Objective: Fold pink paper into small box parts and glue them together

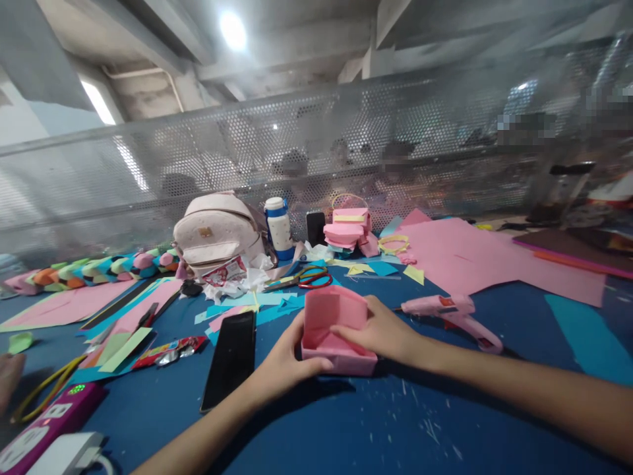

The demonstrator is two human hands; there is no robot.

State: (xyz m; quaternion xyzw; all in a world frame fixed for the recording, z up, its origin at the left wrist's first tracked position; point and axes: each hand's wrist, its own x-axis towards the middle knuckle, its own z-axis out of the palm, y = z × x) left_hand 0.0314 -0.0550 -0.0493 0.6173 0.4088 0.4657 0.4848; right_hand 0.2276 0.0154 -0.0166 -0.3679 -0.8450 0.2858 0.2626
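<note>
A pink paper box point(341, 361) with a raised back flap rests on the blue table in front of me, its inside facing up. My left hand point(291, 356) grips its left side, the thumb along the front wall and the fingers behind. From the right, my right hand point(378, 330) holds the box, with the thumb inside and the other fingers round the outer side. A pink glue gun point(455, 313) lies to the right of my right hand. Left of my left hand is a black phone point(230, 359).
Scissors point(306, 277), paper scraps and a snack wrapper point(171, 351) lie about. Behind stand a white backpack point(217, 231), a bottle point(279, 227) and a folded pink paper piece point(349, 231). Pink sheets point(455, 254) spread right. A purple power strip point(54, 422) and another person's hand point(10, 379) are left.
</note>
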